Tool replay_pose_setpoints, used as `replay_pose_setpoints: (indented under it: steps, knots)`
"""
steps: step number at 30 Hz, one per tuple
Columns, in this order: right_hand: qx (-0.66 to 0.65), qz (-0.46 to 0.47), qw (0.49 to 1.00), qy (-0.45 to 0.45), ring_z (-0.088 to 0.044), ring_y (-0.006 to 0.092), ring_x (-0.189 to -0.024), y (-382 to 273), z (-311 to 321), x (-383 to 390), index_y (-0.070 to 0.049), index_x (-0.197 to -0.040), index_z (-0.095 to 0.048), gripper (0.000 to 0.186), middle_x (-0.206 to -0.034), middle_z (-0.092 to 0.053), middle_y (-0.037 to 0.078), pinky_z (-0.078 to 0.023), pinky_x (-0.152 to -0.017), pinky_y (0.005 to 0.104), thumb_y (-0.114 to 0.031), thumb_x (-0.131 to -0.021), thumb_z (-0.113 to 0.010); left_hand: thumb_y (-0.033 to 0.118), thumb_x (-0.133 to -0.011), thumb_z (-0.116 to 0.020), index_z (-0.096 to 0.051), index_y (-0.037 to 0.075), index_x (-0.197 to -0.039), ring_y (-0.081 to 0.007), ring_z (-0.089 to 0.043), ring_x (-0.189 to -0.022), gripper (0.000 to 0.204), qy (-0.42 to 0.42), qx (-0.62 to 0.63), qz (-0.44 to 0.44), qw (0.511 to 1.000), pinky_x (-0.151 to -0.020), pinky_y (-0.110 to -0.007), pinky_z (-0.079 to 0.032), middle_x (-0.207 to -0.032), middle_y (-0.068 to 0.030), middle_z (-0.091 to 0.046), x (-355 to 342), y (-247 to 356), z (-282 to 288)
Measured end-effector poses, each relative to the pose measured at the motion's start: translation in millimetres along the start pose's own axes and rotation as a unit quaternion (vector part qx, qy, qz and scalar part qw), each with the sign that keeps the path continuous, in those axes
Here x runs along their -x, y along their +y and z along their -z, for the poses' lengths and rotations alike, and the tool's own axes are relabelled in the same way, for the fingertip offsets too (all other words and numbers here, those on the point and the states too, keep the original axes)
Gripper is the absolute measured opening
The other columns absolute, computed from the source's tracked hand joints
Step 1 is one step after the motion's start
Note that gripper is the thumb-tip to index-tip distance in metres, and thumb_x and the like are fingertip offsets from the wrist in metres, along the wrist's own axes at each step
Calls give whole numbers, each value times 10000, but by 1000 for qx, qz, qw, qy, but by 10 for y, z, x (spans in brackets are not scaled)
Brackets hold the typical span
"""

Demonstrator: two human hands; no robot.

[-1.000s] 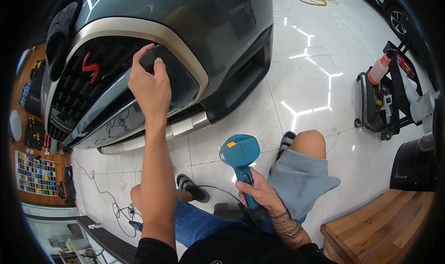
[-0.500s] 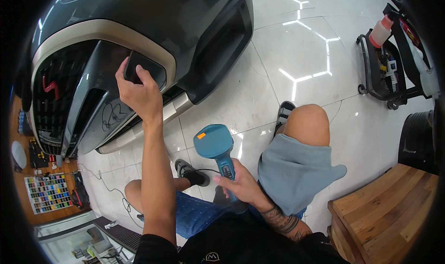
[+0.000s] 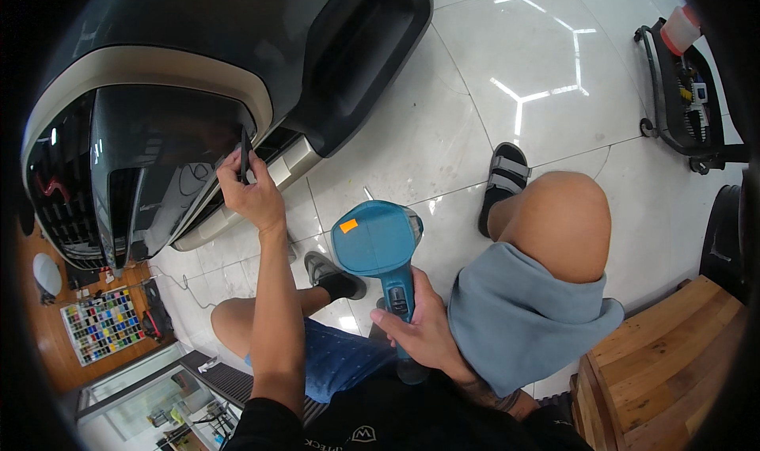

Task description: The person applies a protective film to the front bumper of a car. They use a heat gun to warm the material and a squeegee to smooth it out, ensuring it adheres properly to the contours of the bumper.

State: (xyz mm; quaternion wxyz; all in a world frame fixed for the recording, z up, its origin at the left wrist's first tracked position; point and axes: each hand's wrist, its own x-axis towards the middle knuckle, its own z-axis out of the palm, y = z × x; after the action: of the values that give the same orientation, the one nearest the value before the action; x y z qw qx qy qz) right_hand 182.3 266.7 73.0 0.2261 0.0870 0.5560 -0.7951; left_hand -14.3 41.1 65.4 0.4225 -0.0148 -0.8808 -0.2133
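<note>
My left hand (image 3: 255,194) pinches a thin black flat piece, perhaps a squeegee (image 3: 245,155), now seen nearly edge-on. It is held at the lower corner of the car's glossy dark front panel (image 3: 178,123), beside the beige trim (image 3: 257,95). Whether its edge touches the panel I cannot tell. In my right hand (image 3: 427,324) is a teal heat gun (image 3: 376,241) with an orange sticker, gripped by its handle in front of my lap. Its nozzle points away from me and is mostly hidden behind the body.
A grey cloth (image 3: 530,316) drapes over my right thigh. On the right stand a black wheeled cart (image 3: 673,134) holding a pinkish bottle (image 3: 681,30), and a wooden box (image 3: 665,356). Glossy white floor tiles (image 3: 419,119) lie around my sandalled feet. A colourful sample board (image 3: 104,324) is at far left.
My left hand has come down toward the panel's lower corner, and the black piece has turned from flat to edge-on. The heat gun looks larger and closer. My view has shifted slightly.
</note>
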Motion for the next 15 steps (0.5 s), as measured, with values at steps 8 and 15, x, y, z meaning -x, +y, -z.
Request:
replay_pose_setpoints:
  steps: [8,15]
  knots:
    - [-17,-10,1000,-11,-559,103,-583,43,-21,-25,68,-1278,-330,606,-817,-568,82,-477,-521,246,-119,-823,-684,22,-793,-683,-517,-14,-869,-234,-540,-779,186,30,25,7,999,-728,-321,-452,-870,-116,-555,2,-53,-97]
    - [8,-12,1000,-18,-600,212,-736,3,8,-38,80,-1266,-348,641,-885,-582,156,-481,-664,319,-210,-814,-698,16,-807,-659,-500,-20,-908,-245,-500,-751,191,23,8,-5,1000,-704,-340,-423,-850,-120,-504,-63,26,-222]
